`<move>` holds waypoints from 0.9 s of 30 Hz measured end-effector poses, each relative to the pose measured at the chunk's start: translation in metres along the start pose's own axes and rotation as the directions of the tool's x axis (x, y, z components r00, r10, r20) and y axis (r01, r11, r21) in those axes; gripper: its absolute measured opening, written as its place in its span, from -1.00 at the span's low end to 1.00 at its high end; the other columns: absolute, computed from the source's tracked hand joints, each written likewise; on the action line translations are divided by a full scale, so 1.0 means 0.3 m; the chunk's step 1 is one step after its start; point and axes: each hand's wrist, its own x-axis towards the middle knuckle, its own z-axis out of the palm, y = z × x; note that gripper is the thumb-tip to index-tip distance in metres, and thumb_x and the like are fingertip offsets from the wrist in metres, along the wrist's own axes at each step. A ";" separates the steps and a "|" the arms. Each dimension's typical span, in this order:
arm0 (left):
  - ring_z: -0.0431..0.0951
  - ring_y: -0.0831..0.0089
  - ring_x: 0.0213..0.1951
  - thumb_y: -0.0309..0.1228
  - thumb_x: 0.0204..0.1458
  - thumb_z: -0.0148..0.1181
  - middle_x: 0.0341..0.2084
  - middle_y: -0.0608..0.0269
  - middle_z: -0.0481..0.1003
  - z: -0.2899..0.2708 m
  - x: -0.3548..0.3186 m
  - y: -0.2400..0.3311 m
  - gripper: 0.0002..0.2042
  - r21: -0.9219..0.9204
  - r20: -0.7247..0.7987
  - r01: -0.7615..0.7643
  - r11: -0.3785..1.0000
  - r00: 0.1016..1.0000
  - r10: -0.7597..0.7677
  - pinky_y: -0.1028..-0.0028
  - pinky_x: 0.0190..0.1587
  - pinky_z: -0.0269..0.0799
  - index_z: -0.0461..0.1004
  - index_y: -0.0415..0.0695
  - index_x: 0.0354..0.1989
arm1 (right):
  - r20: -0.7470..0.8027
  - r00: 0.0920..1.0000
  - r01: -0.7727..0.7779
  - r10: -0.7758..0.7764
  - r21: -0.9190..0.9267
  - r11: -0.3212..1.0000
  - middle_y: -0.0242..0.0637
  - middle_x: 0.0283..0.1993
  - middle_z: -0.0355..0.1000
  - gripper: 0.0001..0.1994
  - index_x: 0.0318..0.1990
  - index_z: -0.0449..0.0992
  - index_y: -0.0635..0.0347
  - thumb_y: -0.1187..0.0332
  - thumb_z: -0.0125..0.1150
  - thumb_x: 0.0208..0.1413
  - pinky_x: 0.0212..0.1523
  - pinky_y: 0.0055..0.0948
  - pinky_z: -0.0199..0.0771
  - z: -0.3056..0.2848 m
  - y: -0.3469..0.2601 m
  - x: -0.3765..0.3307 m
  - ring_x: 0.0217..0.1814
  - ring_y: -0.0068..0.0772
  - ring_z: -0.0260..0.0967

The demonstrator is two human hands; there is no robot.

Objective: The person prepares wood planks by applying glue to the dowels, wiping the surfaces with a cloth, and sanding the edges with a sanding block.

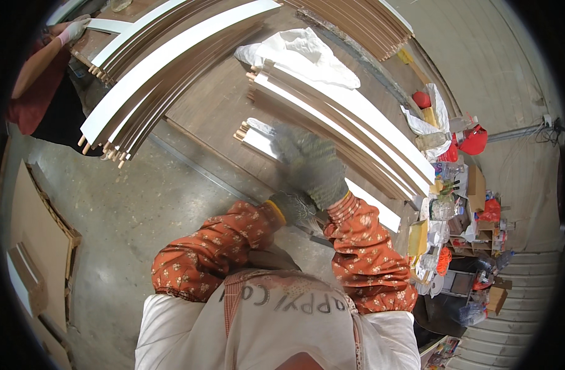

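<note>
My right hand (310, 163), gloved, lies flat on white strip (369, 200) at 1 o'clock, fingers spread, not clamped. Left hand (293, 206) beneath, grip hidden, cannot tell. Step, I judge: pressing strip on workbench (202, 111). Next move needs firm grasp.

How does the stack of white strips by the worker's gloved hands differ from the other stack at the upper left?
The near stack lies wholly on the brown table, under the right hand; the far stack juts past the table's edge, untouched by either of the wearer's hands. A crumpled white sheet rests on the near stack; none on the far one. Both hold white-faced strips with wooden pegs at their ends.
</note>
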 end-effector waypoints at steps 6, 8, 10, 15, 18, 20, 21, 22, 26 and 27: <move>0.26 0.26 0.15 -0.15 0.22 -0.19 0.14 0.12 0.27 -0.027 0.030 0.011 -0.54 0.045 -0.025 -0.002 0.999 1.000 0.003 0.25 0.25 0.12 0.20 -0.12 0.22 | 0.005 0.952 -0.291 0.307 0.336 0.896 -0.09 -0.12 0.48 -0.77 -0.09 0.51 0.22 0.41 0.05 0.12 -0.21 -0.39 0.49 -0.013 0.017 0.006 -0.21 -0.17 0.48; 0.26 0.25 0.15 -0.14 0.22 -0.19 0.14 0.12 0.28 -0.032 0.031 -0.003 -0.54 0.061 -0.045 0.015 0.998 0.999 -0.013 0.24 0.25 0.11 0.20 -0.12 0.22 | 0.338 0.770 -0.576 0.541 0.733 0.361 -0.07 -0.13 0.48 -0.77 -0.09 0.52 0.22 0.39 0.06 0.12 -0.22 -0.41 0.48 -0.073 -0.040 0.046 -0.23 -0.21 0.48; 0.26 0.25 0.15 -0.14 0.22 -0.18 0.14 0.12 0.28 -0.028 0.032 0.020 -0.54 0.067 -0.037 -0.001 0.998 0.999 0.003 0.23 0.25 0.11 0.20 -0.11 0.22 | -0.101 0.974 -0.160 0.201 0.312 0.936 -0.10 -0.21 0.50 -0.76 -0.10 0.52 0.24 0.37 0.06 0.14 -0.24 -0.42 0.47 -0.019 0.019 0.010 -0.27 -0.28 0.47; 0.26 0.23 0.15 -0.12 0.21 -0.17 0.13 0.10 0.28 -0.016 0.022 0.027 -0.53 0.079 -0.034 -0.001 0.997 0.999 0.004 0.20 0.24 0.11 0.21 -0.10 0.22 | 0.277 0.855 -0.513 0.439 0.577 0.636 -0.19 -0.21 0.48 -0.76 -0.06 0.49 0.30 0.39 0.06 0.17 -0.41 -0.52 0.46 -0.027 0.026 0.039 -0.27 -0.45 0.44; 0.26 0.22 0.15 -0.12 0.20 -0.16 0.13 0.10 0.28 -0.027 0.020 0.018 -0.53 0.092 -0.048 0.018 0.996 0.999 -0.014 0.18 0.24 0.11 0.21 -0.10 0.22 | 0.383 0.777 -0.613 0.500 0.642 0.460 -0.19 -0.16 0.48 -0.74 -0.06 0.49 0.27 0.39 0.09 0.13 -0.31 -0.45 0.49 -0.107 -0.049 0.082 -0.20 -0.39 0.44; 0.26 0.21 0.15 -0.11 0.20 -0.16 0.13 0.09 0.28 -0.029 0.020 0.025 -0.52 0.090 -0.037 0.009 0.996 0.999 -0.006 0.16 0.24 0.11 0.21 -0.09 0.22 | 0.535 0.674 -0.699 0.510 0.685 0.205 -0.18 -0.08 0.47 -0.73 -0.07 0.50 0.25 0.36 0.11 0.10 -0.18 -0.37 0.50 -0.062 -0.024 0.078 -0.08 -0.29 0.43; 0.26 0.21 0.15 -0.11 0.20 -0.15 0.13 0.09 0.28 -0.035 0.017 0.014 -0.52 0.094 -0.039 0.013 0.995 0.999 -0.010 0.16 0.24 0.11 0.21 -0.09 0.22 | 0.213 0.886 -0.454 0.412 0.574 0.681 -0.18 -0.11 0.48 -0.73 -0.07 0.50 0.24 0.34 0.11 0.10 -0.17 -0.34 0.50 -0.030 0.006 0.064 -0.11 -0.26 0.44; 0.26 0.20 0.15 -0.11 0.20 -0.15 0.13 0.09 0.28 -0.039 0.016 0.013 -0.52 0.097 -0.037 0.017 0.995 0.999 -0.014 0.15 0.24 0.11 0.21 -0.09 0.22 | -0.056 0.989 -0.118 0.136 0.248 0.961 -0.18 -0.15 0.49 -0.72 -0.07 0.50 0.23 0.32 0.12 0.10 -0.17 -0.30 0.50 -0.004 0.039 0.040 -0.14 -0.24 0.45; 0.26 0.19 0.15 -0.09 0.19 -0.14 0.12 0.08 0.29 -0.040 0.006 0.011 -0.52 0.099 -0.017 0.004 0.995 1.000 -0.002 0.13 0.24 0.11 0.22 -0.08 0.22 | -0.128 0.971 0.186 -0.201 -0.124 0.975 -0.15 -0.13 0.46 -0.73 -0.09 0.50 0.13 0.31 0.09 0.05 -0.15 -0.23 0.48 0.027 0.024 0.008 -0.17 -0.13 0.46; 0.26 0.18 0.15 -0.09 0.19 -0.14 0.12 0.08 0.29 -0.051 0.001 0.005 -0.51 0.108 -0.015 0.006 0.994 1.000 -0.004 0.12 0.24 0.11 0.22 -0.08 0.22 | -0.127 0.976 0.166 -0.177 -0.092 0.982 -0.15 -0.13 0.46 -0.72 -0.07 0.50 0.11 0.29 0.09 0.06 -0.14 -0.20 0.48 0.026 0.015 0.000 -0.16 -0.13 0.45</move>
